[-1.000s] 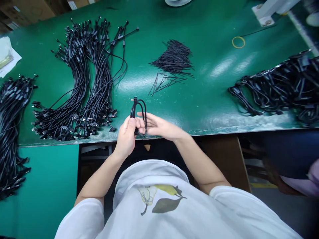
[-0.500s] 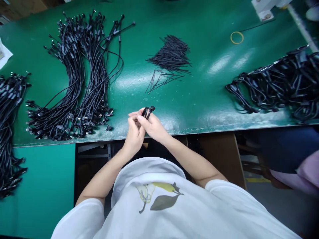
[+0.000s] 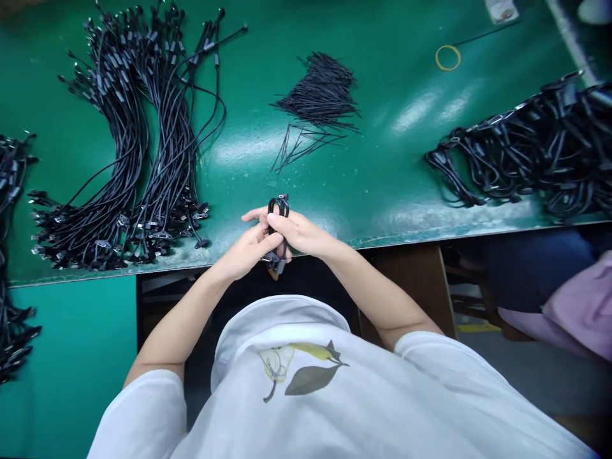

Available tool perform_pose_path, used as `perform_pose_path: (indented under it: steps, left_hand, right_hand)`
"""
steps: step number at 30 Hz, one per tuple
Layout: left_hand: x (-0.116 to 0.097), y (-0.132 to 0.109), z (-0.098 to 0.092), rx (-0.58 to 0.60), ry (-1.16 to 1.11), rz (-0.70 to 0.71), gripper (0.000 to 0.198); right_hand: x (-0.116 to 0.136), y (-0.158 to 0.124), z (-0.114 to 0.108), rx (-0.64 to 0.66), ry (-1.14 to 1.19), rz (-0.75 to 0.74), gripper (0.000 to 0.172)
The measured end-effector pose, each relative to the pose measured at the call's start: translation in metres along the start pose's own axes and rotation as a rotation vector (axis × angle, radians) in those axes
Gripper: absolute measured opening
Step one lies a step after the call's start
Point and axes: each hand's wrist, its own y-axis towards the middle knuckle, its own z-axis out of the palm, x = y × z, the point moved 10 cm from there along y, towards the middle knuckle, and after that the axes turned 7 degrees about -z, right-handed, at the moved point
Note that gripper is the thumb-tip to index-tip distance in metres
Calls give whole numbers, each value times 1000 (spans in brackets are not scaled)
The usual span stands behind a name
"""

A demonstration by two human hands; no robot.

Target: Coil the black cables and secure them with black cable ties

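Note:
A coiled black cable is between my two hands over the table's front edge, with one connector end up and the other hanging below. My right hand pinches the coil with its thumb across the loops. From the other side, my left hand grips the lower part of the coil between thumb and fingers; one finger points outward. Part of the coil is hidden behind my fingers. Beyond my hands lies a pile of thin black ties, with several loose ones nearer to me.
A large bundle of straight black cables lies on the green table at left, and more cables are at the far left. Coiled cables are heaped at right. A yellow ring lies at the back. Someone's pink clothing shows at right.
The coil has turned more upright in my hands, and its lower connector end now shows below my fingers. My left hand has shifted left and its thumb now lies across the coil.

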Motion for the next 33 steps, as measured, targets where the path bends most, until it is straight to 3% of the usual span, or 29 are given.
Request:
perform_pose_path:
  steps: [3, 5, 11, 18, 20, 23, 25, 30, 33]
  left_hand:
    - [13, -1, 21, 195, -295, -168, 40]
    - [16, -3, 26, 246, -417, -218, 38]
    - [23, -15, 44, 393, -497, -335, 31]
    - [21, -24, 54, 346, -736, -328, 27]
    - [25, -22, 49, 274, -735, -295, 31]
    - [32, -15, 30, 83, -684, -201, 41]
    - [34, -14, 24, 37, -663, -174, 41]
    - [32, -22, 44, 261, -707, -264, 41]
    - [28, -25, 47, 270, -751, -267, 38]
  right_hand:
    - [0, -1, 7, 153, 99, 50, 56]
    - [0, -1, 6, 180, 121, 58, 56]
    - [6, -1, 16, 313, 182, 3, 49]
    - [-9, -1, 20, 283, 252, 70, 44]
    - [-14, 0, 21, 242, 267, 114, 37]
    - [-26, 1, 14, 73, 292, 243, 21]
    - [-31, 1, 12, 0, 329, 301, 14]
    - [-22, 1, 24, 142, 440, 218, 13]
    - [-24, 0, 27, 154, 530, 224, 19]
